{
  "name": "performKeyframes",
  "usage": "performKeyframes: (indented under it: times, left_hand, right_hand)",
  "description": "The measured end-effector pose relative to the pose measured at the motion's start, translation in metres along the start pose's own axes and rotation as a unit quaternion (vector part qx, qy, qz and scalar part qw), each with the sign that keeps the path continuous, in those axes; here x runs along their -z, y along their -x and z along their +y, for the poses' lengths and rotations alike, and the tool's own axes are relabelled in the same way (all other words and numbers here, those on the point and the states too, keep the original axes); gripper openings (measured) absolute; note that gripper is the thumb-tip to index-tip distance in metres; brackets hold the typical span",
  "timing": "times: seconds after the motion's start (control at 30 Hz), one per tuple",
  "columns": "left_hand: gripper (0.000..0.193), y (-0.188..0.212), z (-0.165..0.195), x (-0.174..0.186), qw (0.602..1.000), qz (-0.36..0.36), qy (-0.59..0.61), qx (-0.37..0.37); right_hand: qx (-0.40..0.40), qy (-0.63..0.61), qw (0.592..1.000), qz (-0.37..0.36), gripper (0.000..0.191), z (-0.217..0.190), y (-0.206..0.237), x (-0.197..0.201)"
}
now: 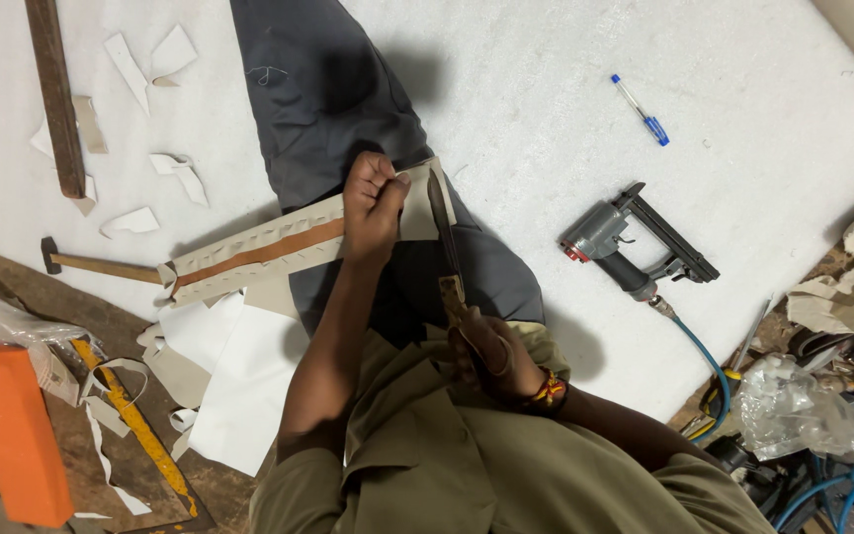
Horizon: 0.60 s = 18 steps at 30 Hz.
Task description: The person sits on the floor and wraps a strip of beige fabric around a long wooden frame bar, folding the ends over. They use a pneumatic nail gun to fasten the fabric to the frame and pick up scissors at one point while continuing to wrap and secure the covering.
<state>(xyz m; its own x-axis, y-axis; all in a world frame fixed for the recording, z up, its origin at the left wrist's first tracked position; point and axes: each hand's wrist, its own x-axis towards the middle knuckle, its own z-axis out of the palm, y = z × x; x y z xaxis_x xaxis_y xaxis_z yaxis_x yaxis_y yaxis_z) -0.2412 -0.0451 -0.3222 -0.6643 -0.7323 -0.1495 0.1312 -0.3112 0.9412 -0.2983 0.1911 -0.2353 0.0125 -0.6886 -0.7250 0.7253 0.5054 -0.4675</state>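
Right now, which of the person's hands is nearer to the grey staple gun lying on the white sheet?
Right. The right hand, gripping a knife, sits just left of and below the staple gun; the left hand is farther away, pinching the cream strip.

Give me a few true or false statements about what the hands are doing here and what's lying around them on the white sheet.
1. The left hand pinches the cloth-wrapped strip. True.
2. The right hand holds a pen. False: it grips a knife; the blue pen lies apart on the white sheet.
3. The staple gun lies to the right of the hands. True.
4. The hammer is in the left hand. False: it lies untouched at the left.
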Motion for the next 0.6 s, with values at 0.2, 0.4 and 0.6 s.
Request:
performKeyframes:
  times: [0.2,0.4,0.6]
  left_hand:
    - [0.02,0.003,-0.004,-0.001,1.0,-0.001,-0.014,0.006]
    - [0.022,0.008,-0.022,0.002,0.998,0.004,-0.054,-0.028]
    - [0.02,0.005,-0.038,0.007,0.997,0.04,-0.02,-0.057]
  right_hand:
    - [0.05,-0.016,0.999,-0.007,0.064,-0.006,-0.008,-0.009]
    - [0.036,-0.037,0.999,0.001,0.057,-0.004,-0.015,-0.01]
    - [0.024,-0.053,0.998,0.027,0.057,0.016,-0.02,0.002]
